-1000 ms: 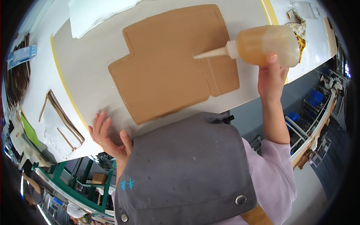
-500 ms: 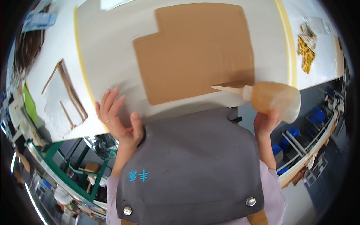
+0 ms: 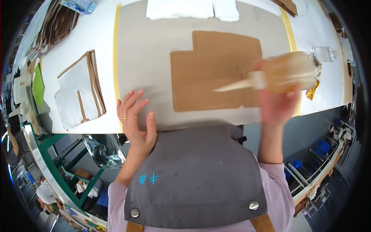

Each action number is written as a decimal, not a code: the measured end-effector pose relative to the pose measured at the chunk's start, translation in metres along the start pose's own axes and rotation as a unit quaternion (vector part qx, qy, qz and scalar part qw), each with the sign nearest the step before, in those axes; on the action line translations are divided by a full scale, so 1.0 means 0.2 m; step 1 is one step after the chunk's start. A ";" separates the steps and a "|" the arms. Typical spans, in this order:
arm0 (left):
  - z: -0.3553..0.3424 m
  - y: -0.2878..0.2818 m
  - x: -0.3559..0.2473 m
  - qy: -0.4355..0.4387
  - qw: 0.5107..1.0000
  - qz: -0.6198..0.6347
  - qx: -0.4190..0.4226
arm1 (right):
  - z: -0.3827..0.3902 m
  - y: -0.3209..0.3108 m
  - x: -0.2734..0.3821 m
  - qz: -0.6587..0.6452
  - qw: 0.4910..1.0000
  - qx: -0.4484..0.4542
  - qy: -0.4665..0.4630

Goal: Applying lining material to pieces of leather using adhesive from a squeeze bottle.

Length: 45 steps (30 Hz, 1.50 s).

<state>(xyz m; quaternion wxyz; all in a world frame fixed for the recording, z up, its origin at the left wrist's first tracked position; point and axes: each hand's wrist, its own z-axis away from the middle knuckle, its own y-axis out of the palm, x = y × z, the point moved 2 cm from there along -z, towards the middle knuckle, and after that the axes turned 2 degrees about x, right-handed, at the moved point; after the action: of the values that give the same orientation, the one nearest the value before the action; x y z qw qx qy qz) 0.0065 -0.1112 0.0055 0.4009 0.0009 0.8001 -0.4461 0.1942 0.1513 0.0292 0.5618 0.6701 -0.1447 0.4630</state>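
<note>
A brown flat panel (image 3: 216,73) with a notched upper left corner lies on the grey work mat (image 3: 150,50). My right hand (image 3: 276,104) is closed round a squeeze bottle (image 3: 288,73) with amber contents, blurred by motion. The bottle is on its side above the panel's right part, and its pale pointed nozzle (image 3: 232,86) reaches left over the panel. Whether the tip touches the panel I cannot tell. Left of the panel, my left hand (image 3: 137,120) has its fingers apart and holds nothing, near the table's front edge.
White-topped brown pieces (image 3: 79,91) lie stacked on the left, a pile of brown strips (image 3: 58,27) behind them. White sheets (image 3: 179,9) lie at the back. On the right are a leopard-print cloth (image 3: 312,92) and a clear plastic container (image 3: 324,54). Yellow tape (image 3: 115,69) edges the mat.
My right hand has moved up and inward with the squeeze bottle, now over the panel. The whole view has shifted, showing more of the table's back. My left hand stays open.
</note>
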 end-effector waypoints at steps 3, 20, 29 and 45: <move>-0.11 -0.03 -0.03 -0.005 1.000 -0.006 0.022 | -0.25 -0.28 0.46 0.392 0.915 -0.066 -0.069; -1.10 0.23 -0.02 0.140 0.990 -0.007 0.035 | -1.13 0.32 -0.12 0.707 0.671 0.178 -0.135; -1.70 0.46 0.08 0.127 0.989 0.017 0.069 | -1.47 0.43 -0.36 0.650 0.680 0.268 -0.206; -1.70 -0.03 -0.04 -0.030 0.894 0.364 0.259 | -1.08 0.61 0.25 0.311 0.915 0.211 -0.150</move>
<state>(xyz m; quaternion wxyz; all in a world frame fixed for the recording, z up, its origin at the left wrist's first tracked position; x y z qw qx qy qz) -0.2073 0.1310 0.1097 0.5446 0.3825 0.5873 -0.4606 0.0340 0.3197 0.1321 0.2067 0.7555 -0.3273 0.5286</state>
